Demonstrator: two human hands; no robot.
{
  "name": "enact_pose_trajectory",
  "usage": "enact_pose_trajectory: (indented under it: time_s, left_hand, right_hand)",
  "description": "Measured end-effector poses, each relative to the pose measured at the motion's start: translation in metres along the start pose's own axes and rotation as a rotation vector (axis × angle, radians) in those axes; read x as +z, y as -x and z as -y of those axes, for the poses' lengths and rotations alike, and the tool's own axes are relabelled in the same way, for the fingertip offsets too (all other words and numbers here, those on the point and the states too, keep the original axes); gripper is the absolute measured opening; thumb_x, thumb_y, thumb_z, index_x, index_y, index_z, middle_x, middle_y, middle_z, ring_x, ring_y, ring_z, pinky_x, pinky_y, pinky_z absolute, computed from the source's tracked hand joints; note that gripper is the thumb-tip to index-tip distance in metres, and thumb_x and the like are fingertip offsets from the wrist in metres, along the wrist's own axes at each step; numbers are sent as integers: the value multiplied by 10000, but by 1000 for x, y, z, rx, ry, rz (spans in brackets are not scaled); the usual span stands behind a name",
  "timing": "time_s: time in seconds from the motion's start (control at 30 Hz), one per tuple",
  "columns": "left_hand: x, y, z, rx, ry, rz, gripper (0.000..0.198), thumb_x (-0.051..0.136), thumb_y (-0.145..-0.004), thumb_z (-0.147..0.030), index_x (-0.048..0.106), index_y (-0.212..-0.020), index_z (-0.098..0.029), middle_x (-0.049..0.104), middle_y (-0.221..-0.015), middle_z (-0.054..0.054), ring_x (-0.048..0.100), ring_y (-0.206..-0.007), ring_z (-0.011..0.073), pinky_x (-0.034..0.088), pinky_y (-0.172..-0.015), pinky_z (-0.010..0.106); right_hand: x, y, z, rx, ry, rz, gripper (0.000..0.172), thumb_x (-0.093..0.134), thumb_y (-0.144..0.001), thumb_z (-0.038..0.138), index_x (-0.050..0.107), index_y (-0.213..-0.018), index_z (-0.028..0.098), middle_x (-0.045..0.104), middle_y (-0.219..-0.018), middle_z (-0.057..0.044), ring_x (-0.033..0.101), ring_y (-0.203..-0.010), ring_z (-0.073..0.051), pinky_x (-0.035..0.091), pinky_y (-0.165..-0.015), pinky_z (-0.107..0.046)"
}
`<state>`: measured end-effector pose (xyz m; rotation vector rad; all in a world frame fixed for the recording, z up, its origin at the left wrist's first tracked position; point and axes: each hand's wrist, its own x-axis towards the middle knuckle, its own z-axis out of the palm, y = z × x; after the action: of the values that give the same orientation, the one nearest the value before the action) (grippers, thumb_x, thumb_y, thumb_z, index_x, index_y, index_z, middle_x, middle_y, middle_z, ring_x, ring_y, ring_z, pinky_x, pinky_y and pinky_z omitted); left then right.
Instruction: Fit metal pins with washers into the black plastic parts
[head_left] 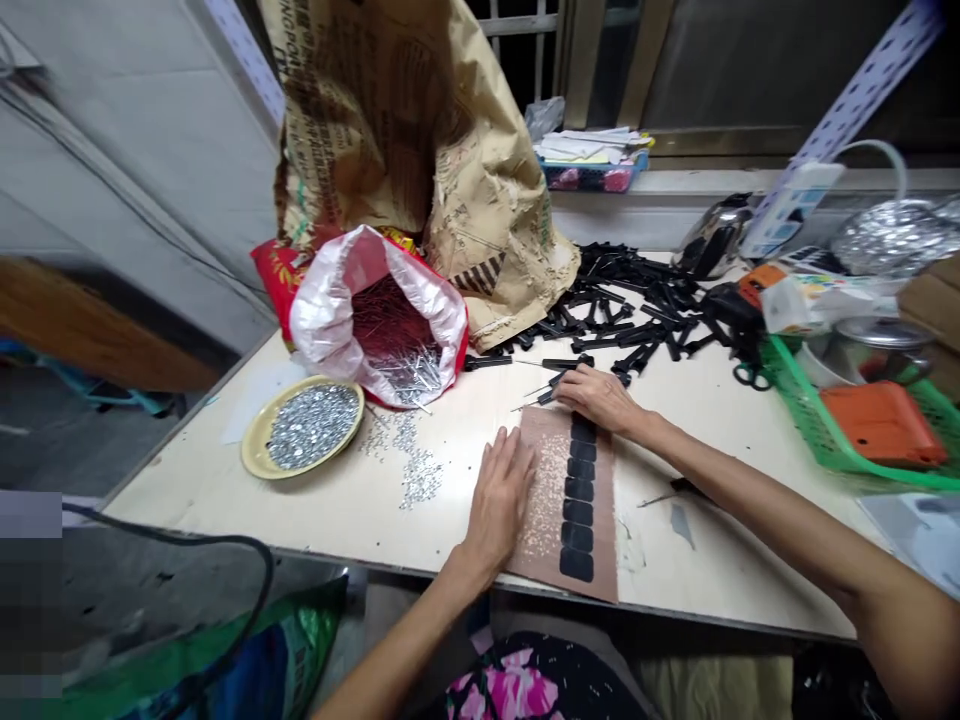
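A brown sheet [550,555] lies near the table's front edge, with a row of black rounded squares [577,512] along it and pale specks to their left. My left hand [501,495] rests flat on the sheet's left edge, fingers stretched out. At the far end of the row, my right hand [600,400] has its fingers bent and close together; what they hold, if anything, is hidden. Beside its fingertips are a few black handle-like pieces [546,397] with thin metal pins sticking out to the left. Another black piece [684,486] with a pin lies under my right forearm.
A yellow bowl [255,455] of small silvery parts stands left, with loose ones [420,478] scattered beside it. Behind are a red-and-white bag [322,315] of metal pins and a brown paper sack [487,200]. Black pieces [637,290] pile up near scissors [752,376] and a green basket [806,420].
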<state>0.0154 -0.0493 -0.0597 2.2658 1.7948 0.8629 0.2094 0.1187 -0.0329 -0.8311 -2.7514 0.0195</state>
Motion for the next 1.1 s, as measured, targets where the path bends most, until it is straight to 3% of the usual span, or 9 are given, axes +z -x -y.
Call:
enact_pose_trajectory:
  time_s: [0.1, 0.23, 0.33, 0.43, 0.6, 0.83, 1.0, 1.1]
  left_hand:
    - [-39, 13, 26, -121, -83, -159, 275, 417, -922, -240, 625, -1102, -229, 590, -1216, 91, 465, -1227, 270, 407, -1001, 516]
    - [-77, 25, 78, -278, -235, -183, 269, 451, -903, -292, 679, -1021, -213, 636, -991, 107, 530, -968, 275, 469, -850, 449]
    - [-83, 20, 106, -301, -294, -145, 308, 427, -906, -312, 690, -1011, -190, 631, -927, 113, 505, -885, 274, 457, -796, 428]
    - [-78, 6, 121, -296, -357, -103, 336, 402, -913, -316, 692, -1001, -172, 619, -872, 116, 480, -848, 276, 437, -759, 411]
    - [-72, -12, 133, -276, -489, -37, 353, 366, -925, -294, 701, -930, -183, 595, -808, 102, 461, -822, 261, 400, -709, 374]
    - [-70, -25, 142, -231, -499, 49, 283, 417, -897, -237, 690, -833, -195, 609, -842, 115, 465, -843, 271, 367, -693, 379]
    - [-71, -33, 139, -269, -351, 3, 225, 470, -850, -196, 671, -752, -168, 619, -819, 124, 494, -869, 278, 378, -742, 394]
    - [-72, -37, 120, -416, 58, -97, 162, 564, -809, -281, 672, -750, -175, 633, -792, 79, 531, -798, 232, 401, -720, 350]
  right_hand:
    - [25, -31, -4, -120, 49, 86, 182, 498, -919, 307, 663, -977, 254, 632, -898, -32, 474, -833, -179, 325, -671, -278]
    - [40, -43, -4, -166, 113, 122, 199, 472, -930, 289, 655, -1006, 272, 615, -825, -36, 477, -783, -170, 298, -661, -281]
    - [42, -46, 0, -137, 123, 137, 238, 435, -924, 199, 645, -1026, 246, 601, -826, -53, 478, -755, -164, 301, -640, -271]
    - [42, -48, 0, -72, 82, 144, 198, 466, -884, 177, 638, -981, 183, 598, -889, -75, 497, -807, -180, 331, -636, -266]
    - [43, -43, -2, -21, 8, 83, 201, 466, -864, 185, 624, -987, 172, 586, -935, -69, 529, -852, -181, 386, -668, -256]
    - [29, -37, 8, 182, -104, -178, 190, 466, -867, 204, 633, -953, 175, 596, -985, -59, 578, -815, -156, 429, -634, -240]
    - [5, -37, 42, 178, -229, -264, 217, 447, -919, 262, 643, -981, 192, 603, -956, -59, 582, -819, -161, 455, -656, -253]
    - [-7, -36, 72, 129, -360, -296, 243, 432, -919, 211, 641, -1040, 187, 599, -939, -65, 574, -798, -156, 468, -665, -262]
